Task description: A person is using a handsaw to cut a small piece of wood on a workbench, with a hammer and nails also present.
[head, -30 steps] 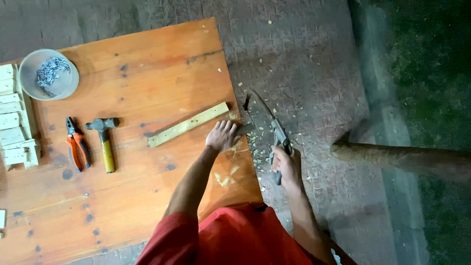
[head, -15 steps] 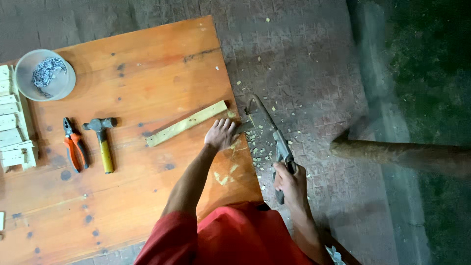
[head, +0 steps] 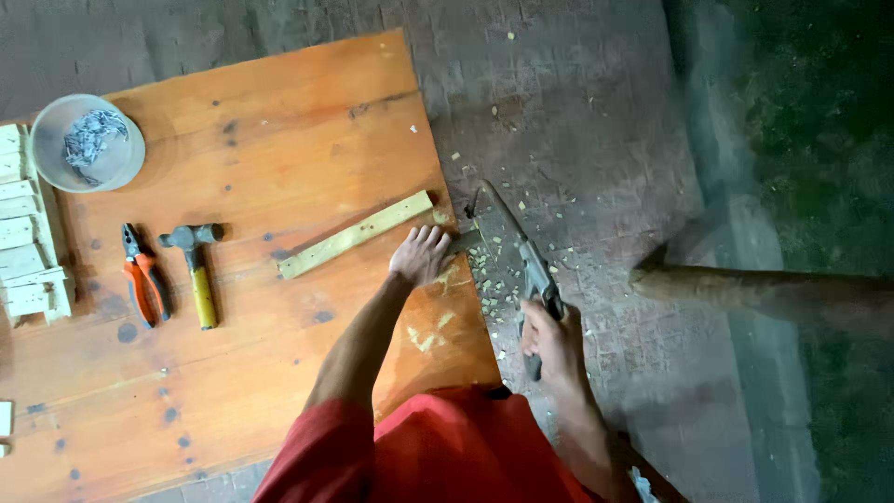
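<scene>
Orange wooden desk fills the left of the view, set on a grey concrete floor. A dark log lies on the floor at right. Person in red top leans over the desk's right edge. Stack of pale wood pieces sits at the far left edge, with a clear plastic bowl of nails just beside it. Thin wooden strip lies diagonally near the right edge. Left hand presses flat, fingers spread, just by the strip's right end. Right hand is closed around the handle of a machete, blade angled toward the desk edge by the strip's end. Hammer and orange pliers lie side by side at left. Wood chips scatter on the floor below the blade.
</scene>
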